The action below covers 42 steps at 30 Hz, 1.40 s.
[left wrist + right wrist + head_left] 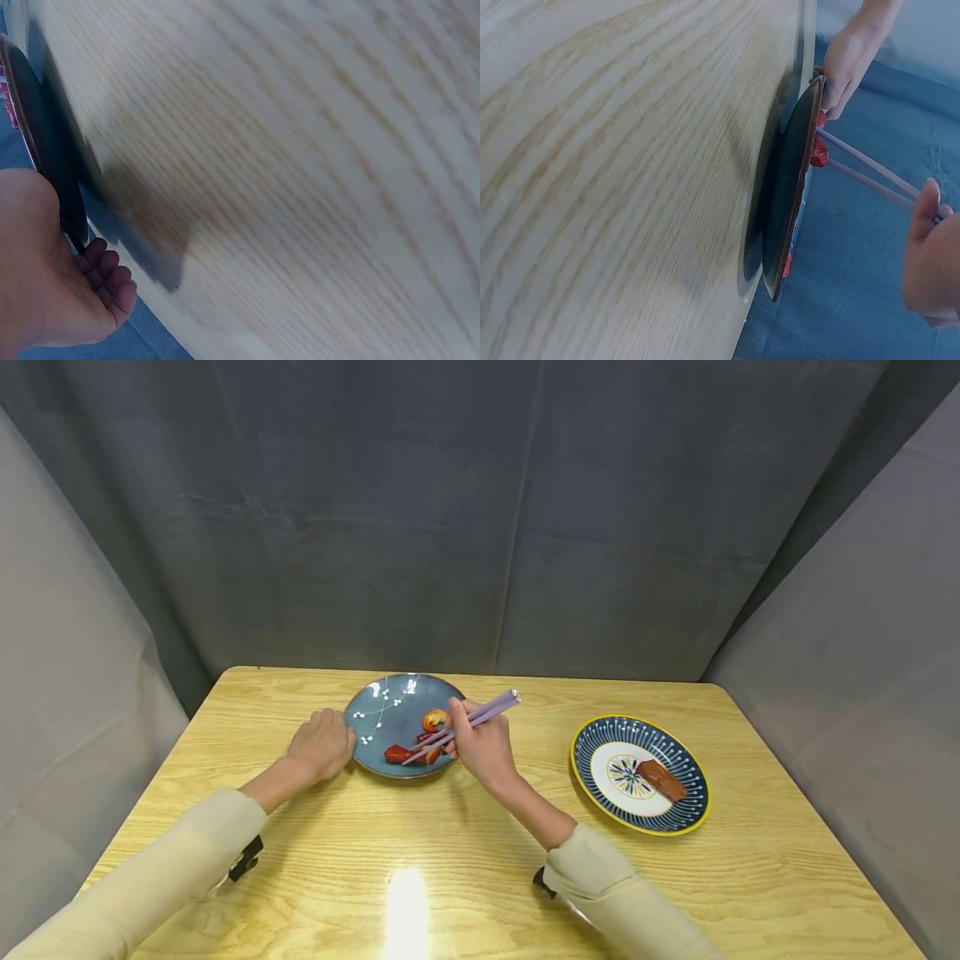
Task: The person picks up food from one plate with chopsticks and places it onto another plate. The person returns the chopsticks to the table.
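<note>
My left hand (324,744) holds the left rim of a round blue-grey plate (393,718) with white blossom sprigs. In the left wrist view, the fingers (111,274) curl beneath the rim. My right hand (483,743) grips a pair of lilac chopsticks (487,710) over the plate's right side. Their tips reach a glossy red food piece (397,754) near the front edge, and the right wrist view shows them at the red food (820,155). Whether they pinch it, I cannot tell. Behind them lies a round orange-and-yellow piece (435,720); smaller red bits are partly hidden by the chopsticks.
To the right on the wooden table (480,860) stands a patterned blue-and-white plate (600,777) with a yellow rim. A brown slab that looks like meat (662,780) lies on it. A dark grey curtain (375,527) hangs behind the table, with pale cloth at both sides.
</note>
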### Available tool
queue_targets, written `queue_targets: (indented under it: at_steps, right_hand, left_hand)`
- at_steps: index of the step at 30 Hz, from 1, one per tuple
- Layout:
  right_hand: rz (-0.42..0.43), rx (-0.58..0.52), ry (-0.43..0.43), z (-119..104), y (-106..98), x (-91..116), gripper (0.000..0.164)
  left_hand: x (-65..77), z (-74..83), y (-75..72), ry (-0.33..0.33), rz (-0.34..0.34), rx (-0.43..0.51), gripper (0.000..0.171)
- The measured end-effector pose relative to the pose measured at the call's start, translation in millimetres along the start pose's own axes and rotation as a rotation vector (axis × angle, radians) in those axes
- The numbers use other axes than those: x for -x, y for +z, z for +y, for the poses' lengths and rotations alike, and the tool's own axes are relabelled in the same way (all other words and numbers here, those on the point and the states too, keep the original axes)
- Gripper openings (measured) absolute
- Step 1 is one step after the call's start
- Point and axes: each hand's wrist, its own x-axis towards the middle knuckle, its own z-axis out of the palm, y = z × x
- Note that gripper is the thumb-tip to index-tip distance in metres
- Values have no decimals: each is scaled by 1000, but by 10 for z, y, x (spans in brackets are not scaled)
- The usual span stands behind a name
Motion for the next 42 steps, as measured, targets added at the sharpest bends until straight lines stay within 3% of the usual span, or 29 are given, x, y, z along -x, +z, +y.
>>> queue_targets:
  at_steps: [10,25,42]
  right_hand:
    - [-40,-36,46,8,7,-18,37]
    - [-59,-44,-29,-37,-125,-44,37]
    - [-2,22,25,-164,-668,-76,34]
  left_hand:
    - [-29,25,4,4,44,-17,31]
    - [-7,7,12,-3,34,-2,30]
    - [0,10,10,-4,25,2,31]
